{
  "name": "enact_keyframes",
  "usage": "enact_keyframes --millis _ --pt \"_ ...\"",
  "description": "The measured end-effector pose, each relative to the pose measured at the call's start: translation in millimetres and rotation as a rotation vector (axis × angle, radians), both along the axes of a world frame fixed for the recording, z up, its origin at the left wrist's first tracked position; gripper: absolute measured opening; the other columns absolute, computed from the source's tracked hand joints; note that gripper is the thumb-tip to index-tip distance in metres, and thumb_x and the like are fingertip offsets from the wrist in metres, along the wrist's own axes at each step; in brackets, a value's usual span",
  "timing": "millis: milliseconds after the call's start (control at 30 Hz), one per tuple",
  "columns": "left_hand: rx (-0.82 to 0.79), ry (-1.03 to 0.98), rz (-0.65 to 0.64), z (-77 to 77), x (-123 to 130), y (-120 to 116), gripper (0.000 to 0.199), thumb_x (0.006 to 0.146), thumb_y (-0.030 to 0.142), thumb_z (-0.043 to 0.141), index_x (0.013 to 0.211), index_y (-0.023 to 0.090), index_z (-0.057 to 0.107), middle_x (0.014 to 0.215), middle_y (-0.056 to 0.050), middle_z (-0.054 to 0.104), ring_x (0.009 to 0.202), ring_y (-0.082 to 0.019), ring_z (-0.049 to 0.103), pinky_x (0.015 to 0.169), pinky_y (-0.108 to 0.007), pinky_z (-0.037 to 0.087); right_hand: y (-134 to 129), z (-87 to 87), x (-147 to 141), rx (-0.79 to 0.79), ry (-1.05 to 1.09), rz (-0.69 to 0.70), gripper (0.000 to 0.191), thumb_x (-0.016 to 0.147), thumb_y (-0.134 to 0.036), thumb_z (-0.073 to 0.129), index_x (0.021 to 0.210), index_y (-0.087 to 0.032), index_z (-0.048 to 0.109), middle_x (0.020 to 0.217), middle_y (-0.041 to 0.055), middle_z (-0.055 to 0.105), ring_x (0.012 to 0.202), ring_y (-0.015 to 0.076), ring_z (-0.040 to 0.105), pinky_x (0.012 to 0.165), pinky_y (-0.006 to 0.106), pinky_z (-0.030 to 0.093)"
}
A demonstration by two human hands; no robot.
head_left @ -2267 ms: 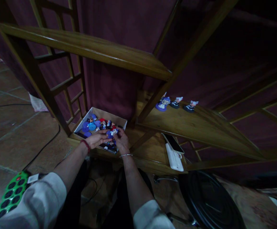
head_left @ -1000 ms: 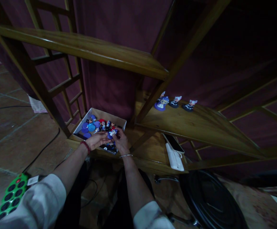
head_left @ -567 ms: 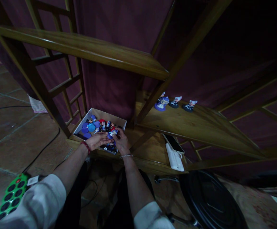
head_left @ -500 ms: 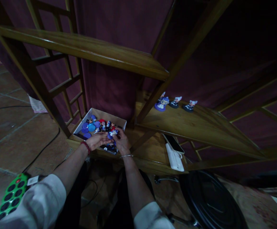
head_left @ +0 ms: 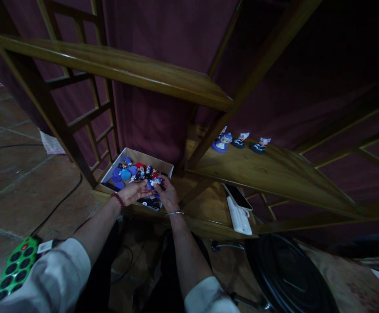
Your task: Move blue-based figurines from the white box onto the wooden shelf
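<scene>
The low wooden surface (head_left: 205, 208) is the bottom board of a brown shelving frame, backed by a dark purple curtain (head_left: 150, 119). An open cardboard box (head_left: 155, 159) sits at its left end, holding small figurines and round purple and blue discs (head_left: 125, 174). Over the box's near right part, the left hand (head_left: 133, 192) and right hand (head_left: 167, 194) meet, their fingers closed around a small purple-and-white figurine (head_left: 155, 182).

To the right, a raised shelf (head_left: 257, 174) carries a purple figurine (head_left: 222, 142), with another partly hidden behind it, and two dark-based figurines (head_left: 240, 140) in the same row. On the low board's right part lie a dark-screened phone (head_left: 238, 197) and a white object (head_left: 239, 219), touching or overlapping.

The box's near side lies along the board's front edge. A lattice panel (head_left: 89, 117) rises beside its left end, and a thick upper board (head_left: 127, 71) crosses above and behind the hands. A slanting post stands between the box and the raised figurines; a stretch of wood runs from box to phone. The forearms come in over the front edge, from the side facing the person. Tiled floor (head_left: 16, 182) spreads out on the left, with a green object (head_left: 16, 269) and a cable, while a round black seat (head_left: 289, 271) is near the board's right front.
</scene>
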State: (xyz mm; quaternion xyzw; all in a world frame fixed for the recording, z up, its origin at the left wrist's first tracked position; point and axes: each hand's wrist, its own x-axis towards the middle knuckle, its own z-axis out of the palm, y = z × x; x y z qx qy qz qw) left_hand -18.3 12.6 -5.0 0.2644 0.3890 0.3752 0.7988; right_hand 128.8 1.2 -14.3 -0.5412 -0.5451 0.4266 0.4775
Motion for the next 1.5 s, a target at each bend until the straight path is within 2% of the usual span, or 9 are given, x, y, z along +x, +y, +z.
enact_keyframes --millis 200,333,567,767,1033,1200,1367,1500 --pt "-0.008 -0.007 0.006 4.6 0.8 -1.5 0.017 0.077 0.022 0.055 0.079 0.005 0.057 0.075 -0.014 0.065 0.075 -0.018 0.064 0.075 -0.03 0.051 0.5 -2.3 2.4 -0.014 0.0 -0.002 0.029 0.067 -0.028 0.055 0.096 -0.025 0.052 0.085 -0.0028 0.062 0.076 0.0127 0.057 0.072 0.025 0.046" --pt "-0.013 -0.037 0.0 3.6 0.9 -1.7 0.015 0.075 0.019 0.056 0.079 0.004 0.057 0.077 -0.015 0.065 0.077 -0.019 0.063 0.081 -0.035 0.049 1.4 -6.0 4.2 -0.014 -0.02 0.004 0.029 0.067 -0.026 0.054 0.096 -0.025 0.052 0.084 -0.0033 0.061 0.075 0.0124 0.057 0.071 0.025 0.046" --pt "-0.018 -0.026 0.019 1.6 1.9 -3.9 0.009 0.077 0.011 0.052 0.071 0.005 0.055 0.07 -0.014 0.065 0.079 -0.021 0.063 0.083 -0.043 0.047 0.8 -8.5 3.9 0.016 -0.126 0.009 0.028 0.067 -0.024 0.054 0.095 -0.026 0.053 0.086 -0.0033 0.061 0.075 0.0126 0.057 0.073 0.026 0.045" --pt "-0.077 -0.01 0.036 4.2 1.8 -4.1 0.011 0.078 0.009 0.049 0.072 0.004 0.056 0.072 -0.015 0.065 0.081 -0.022 0.063 0.083 -0.041 0.048 -4.1 -1.6 1.3 0.026 -0.239 -0.004 0.027 0.069 -0.025 0.055 0.095 -0.027 0.055 0.086 -0.0032 0.061 0.075 0.0134 0.057 0.074 0.027 0.045" --pt "-0.095 -0.009 -0.009 8.1 1.4 -4.1 0.012 0.077 0.007 0.045 0.076 0.005 0.057 0.075 -0.016 0.066 0.082 -0.022 0.063 0.082 -0.041 0.048 -6.5 5.8 4.3 0.047 -0.291 0.007 0.029 0.069 -0.024 0.057 0.097 -0.031 0.058 0.085 -0.0039 0.063 0.075 0.0148 0.059 0.073 0.028 0.046" --pt "-0.066 -0.077 -0.052 8.2 0.2 -4.4 0.011 0.075 0.003 0.047 0.075 0.006 0.058 0.073 -0.011 0.066 0.08 -0.02 0.063 0.087 -0.042 0.045 -5.6 5.2 8.2 0.053 -0.304 -0.005 0.031 0.069 -0.026 0.057 0.1 -0.032 0.059 0.089 -0.0038 0.065 0.076 0.0151 0.059 0.077 0.03 0.046" --pt "-0.02 -0.094 -0.003 11.1 -0.8 -8.1 0.016 0.074 -0.001 0.05 0.062 0.009 0.055 0.056 -0.002 0.059 0.063 -0.012 0.061 0.091 -0.042 0.042 -6.5 7.9 10.6 0.055 -0.325 0.018 0.032 0.07 -0.025 0.058 0.101 -0.031 0.06 0.089 -0.0024 0.065 0.075 0.0156 0.059 0.076 0.031 0.046" --pt "-0.043 -0.062 0.005 12.6 -1.4 -10.5 0.011 0.074 0.002 0.053 0.064 0.008 0.056 0.058 -0.002 0.059 0.064 -0.012 0.061 0.09 -0.043 0.042 -8.3 8.6 10.8 0.073 -0.338 0.026 0.032 0.071 -0.023 0.057 0.102 -0.03 0.06 0.095 -0.0011 0.065 0.079 0.016 0.06 0.077 0.03 0.046"
